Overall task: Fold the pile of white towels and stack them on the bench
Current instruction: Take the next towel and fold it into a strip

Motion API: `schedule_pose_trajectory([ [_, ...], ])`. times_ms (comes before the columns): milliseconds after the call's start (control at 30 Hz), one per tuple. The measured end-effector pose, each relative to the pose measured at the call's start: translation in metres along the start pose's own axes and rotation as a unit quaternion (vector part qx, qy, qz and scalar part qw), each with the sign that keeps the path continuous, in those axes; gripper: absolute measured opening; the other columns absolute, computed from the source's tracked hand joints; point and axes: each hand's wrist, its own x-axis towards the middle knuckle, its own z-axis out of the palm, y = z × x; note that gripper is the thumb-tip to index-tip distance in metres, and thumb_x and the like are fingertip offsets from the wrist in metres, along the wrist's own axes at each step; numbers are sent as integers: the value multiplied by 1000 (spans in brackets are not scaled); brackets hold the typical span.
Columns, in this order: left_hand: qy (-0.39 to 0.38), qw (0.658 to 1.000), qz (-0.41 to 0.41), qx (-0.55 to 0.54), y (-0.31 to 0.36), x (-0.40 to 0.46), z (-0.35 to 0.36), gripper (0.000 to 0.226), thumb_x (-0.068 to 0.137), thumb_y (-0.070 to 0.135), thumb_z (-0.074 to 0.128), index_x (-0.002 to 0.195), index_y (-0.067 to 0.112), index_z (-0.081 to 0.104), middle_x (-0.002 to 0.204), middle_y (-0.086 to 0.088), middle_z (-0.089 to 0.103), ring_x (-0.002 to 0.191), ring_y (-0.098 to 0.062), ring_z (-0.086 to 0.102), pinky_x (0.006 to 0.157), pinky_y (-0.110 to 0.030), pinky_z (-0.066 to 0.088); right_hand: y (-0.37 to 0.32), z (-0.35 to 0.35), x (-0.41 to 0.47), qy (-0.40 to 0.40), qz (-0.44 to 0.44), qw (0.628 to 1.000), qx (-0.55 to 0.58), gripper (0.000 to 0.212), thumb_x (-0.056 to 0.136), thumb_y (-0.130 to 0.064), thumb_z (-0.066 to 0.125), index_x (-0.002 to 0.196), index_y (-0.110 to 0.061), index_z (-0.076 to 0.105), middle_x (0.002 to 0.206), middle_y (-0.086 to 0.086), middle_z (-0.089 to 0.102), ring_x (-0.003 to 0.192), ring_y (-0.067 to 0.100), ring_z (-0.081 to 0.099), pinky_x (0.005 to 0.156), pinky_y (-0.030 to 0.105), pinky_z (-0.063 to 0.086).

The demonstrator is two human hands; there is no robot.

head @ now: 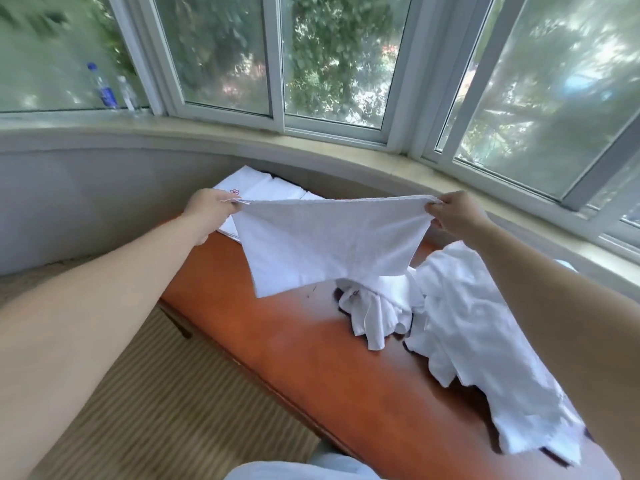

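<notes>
Your left hand [207, 211] and right hand [453, 213] each pinch a top corner of 1 towel [329, 240], stretched taut above the bench [311, 358], probably to square it for folding; the unfolded pile [467, 323] lies right, the folded stack [263, 188] beyond.

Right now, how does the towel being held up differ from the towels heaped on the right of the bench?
The held towel is stretched flat in the air, each top corner pinched by the left hand and the right hand; the heap lies crumpled on the bench, untouched. The held towel is a single piece, while the heap is many tangled ones, draping over the bench's edge. Both are plain white cloth.
</notes>
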Motion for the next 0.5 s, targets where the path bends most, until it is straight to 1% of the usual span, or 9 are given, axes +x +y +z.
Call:
schedule_pose_trajectory([
  [33, -9, 999, 1, 47, -7, -1, -4, 12, 91, 26, 78, 101, 24, 73, 114, -1, 70, 108, -24, 65, 99, -37, 51, 2, -1, -2, -36, 4, 999, -28, 23, 90, -20, 65, 72, -8, 71, 57, 1, 68, 59, 22, 65, 68, 34, 57],
  [67, -38, 994, -11, 100, -15, -2, -8, 12, 89, 28, 79, 94, 24, 69, 105, -4, 71, 101, -25, 68, 94, -36, 53, 5, -2, -5, -88, 9, 995, -51, 22, 92, -19, 66, 73, -7, 71, 56, 1, 69, 59, 21, 66, 69, 36, 60],
  [100, -86, 985, -34, 147, -25, -5, -13, 16, 87, 27, 81, 89, 22, 66, 96, -5, 71, 92, -23, 70, 88, -36, 56, 10, -2, -9, -152, 18, 986, -59, 20, 94, -17, 67, 77, -7, 73, 58, 2, 71, 58, 19, 68, 68, 35, 62],
  [167, -196, 951, -97, 217, -43, -10, -23, 15, 82, 26, 83, 83, 16, 72, 82, -3, 72, 74, -12, 69, 80, -30, 59, 20, -1, -21, -279, 55, 958, -43, 13, 97, -13, 68, 91, -3, 73, 66, 5, 71, 59, 15, 67, 62, 27, 61],
  [233, -270, 917, -142, 258, -57, -13, -30, 10, 80, 27, 83, 84, 19, 80, 81, 0, 73, 72, -6, 67, 81, -28, 59, 32, 4, -32, -359, 114, 926, -28, 10, 97, -8, 69, 99, 0, 67, 69, 7, 65, 61, 17, 62, 61, 27, 58],
  [300, -319, 896, -182, 247, -63, -13, -34, 6, 81, 25, 83, 85, 21, 82, 83, 0, 72, 73, -8, 66, 84, -29, 59, 40, 8, -40, -412, 168, 895, -36, 9, 95, -6, 71, 101, -5, 63, 69, 7, 61, 61, 17, 60, 61, 28, 56],
  [333, -333, 892, -199, 230, -63, -12, -35, 5, 82, 22, 84, 86, 21, 83, 84, 0, 71, 74, -9, 66, 85, -31, 59, 42, 9, -43, -430, 187, 882, -44, 10, 95, -7, 72, 98, -7, 63, 68, 6, 61, 60, 17, 59, 61, 27, 55],
  [433, -348, 893, -238, 159, -60, -6, -32, 14, 84, 16, 84, 97, 15, 81, 90, -1, 69, 75, -13, 65, 88, -35, 59, 48, 0, -41, -461, 225, 857, -55, 16, 93, -8, 73, 83, -11, 61, 67, 4, 58, 58, 15, 57, 60, 26, 53],
  [500, -347, 895, -254, 121, -56, -3, -26, 21, 83, 16, 84, 103, 14, 77, 90, -3, 65, 73, -15, 62, 90, -37, 59, 54, -6, -39, -460, 250, 851, -50, 20, 91, -10, 74, 76, -12, 62, 66, 4, 58, 56, 15, 57, 58, 25, 53],
])
